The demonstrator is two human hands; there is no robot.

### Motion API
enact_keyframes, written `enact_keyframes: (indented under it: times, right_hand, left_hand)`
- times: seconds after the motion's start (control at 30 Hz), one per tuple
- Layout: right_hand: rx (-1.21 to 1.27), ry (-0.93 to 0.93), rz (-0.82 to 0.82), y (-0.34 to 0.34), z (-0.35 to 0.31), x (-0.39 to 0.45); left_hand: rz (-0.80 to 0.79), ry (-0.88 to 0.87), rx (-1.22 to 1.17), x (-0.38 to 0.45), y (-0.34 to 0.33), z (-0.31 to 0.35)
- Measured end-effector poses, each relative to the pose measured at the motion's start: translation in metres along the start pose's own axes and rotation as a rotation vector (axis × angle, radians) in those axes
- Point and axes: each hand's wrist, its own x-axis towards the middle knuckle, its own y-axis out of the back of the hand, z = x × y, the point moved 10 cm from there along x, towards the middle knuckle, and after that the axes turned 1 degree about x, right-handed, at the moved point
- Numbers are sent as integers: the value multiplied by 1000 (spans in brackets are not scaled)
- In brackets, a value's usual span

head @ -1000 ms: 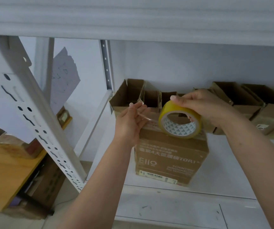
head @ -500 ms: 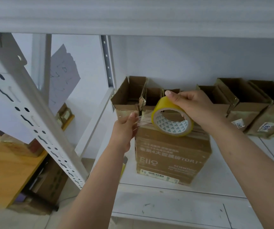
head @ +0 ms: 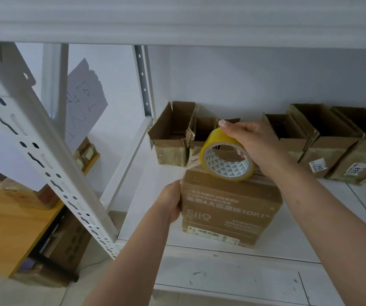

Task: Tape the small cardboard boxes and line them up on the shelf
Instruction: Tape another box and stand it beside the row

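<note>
Taping a cardboard box at the front of the white shelf point(head: 221, 281).

The left hand point(head: 170, 203) presses against the left side of the closed box point(head: 230, 208), its grip hidden against the cardboard. The right hand point(head: 251, 141) grips the yellow tape roll point(head: 227, 161) resting on the box top, a clear strip running to the top's left edge. Open boxes point(head: 323, 138) line the shelf's back.

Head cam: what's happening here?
A person is taping a closed cardboard box that stands on the white shelf. The right hand grips a yellow tape roll on top of the box, with a strip running from the roll to the box's top left edge. The left hand presses against the box's left side. Behind, a row of open boxes lines the back of the shelf.
</note>
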Motion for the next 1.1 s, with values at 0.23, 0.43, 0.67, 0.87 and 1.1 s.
enact_keyframes:
  times: [0.23,0.43,0.67,0.87,1.1]
  right_hand:
    - [-76,-2,-59,-2,-2,1]
    - [192,-102,-239,-7,21,-6]
    - [206,-104,-216,20,28,-14]
    - [-473,-98,-2,110,15,-17]
    - [-698,-399,-96,112,86,-40]
  left_hand:
    - [-39,-721,345,-47,-8,102]
    - [-252,-820,756,-60,-59,111]
    - [-256,-756,827,-51,-58,107]
    - [-257,-668,890,-44,-54,101]
    - [-239,-661,903,-43,-52,101]
